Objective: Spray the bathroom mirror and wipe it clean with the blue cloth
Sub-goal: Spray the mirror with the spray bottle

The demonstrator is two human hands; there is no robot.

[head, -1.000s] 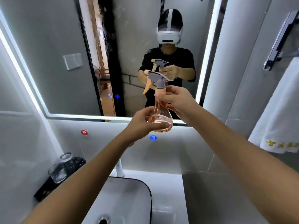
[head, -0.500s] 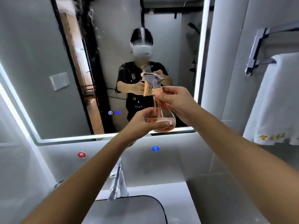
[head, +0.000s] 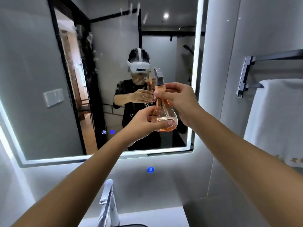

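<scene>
"冷" on blue wall sticker (head: 150, 170)

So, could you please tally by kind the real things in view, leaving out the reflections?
Spray bottle: 1
Mirror: 1
Hands, left and right: 2
Faucet: 1
White towel: 1
Towel rack: 1
Blue wall dot: 1
Total: 8

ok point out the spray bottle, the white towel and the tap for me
spray bottle (head: 165, 118): head view, on its clear bulbous body
white towel (head: 277, 118): head view, on the middle of the hanging cloth
tap (head: 107, 199): head view, on its chrome spout
</scene>
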